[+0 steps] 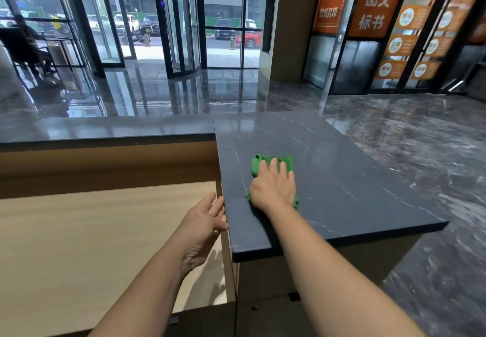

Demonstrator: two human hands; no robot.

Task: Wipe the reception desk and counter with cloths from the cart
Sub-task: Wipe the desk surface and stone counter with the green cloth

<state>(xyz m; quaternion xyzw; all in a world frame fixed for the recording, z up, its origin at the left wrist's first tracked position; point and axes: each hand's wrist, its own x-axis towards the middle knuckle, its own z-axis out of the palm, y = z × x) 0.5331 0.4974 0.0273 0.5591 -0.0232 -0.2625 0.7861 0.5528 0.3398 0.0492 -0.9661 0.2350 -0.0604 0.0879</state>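
The counter (342, 178) is dark grey stone with thin white veins. It's smooth and more satin than shiny, with just a soft sheen at the far end. The cloth (259, 164) on it is green fabric, soft and a bit fuzzy. The desk (92, 231) is pale matt wood-grain with darker brown wood walls. The floor (157, 91) is dark marble, super glossy, basically a mirror. The doors (181, 20) are glass in black metal frames.
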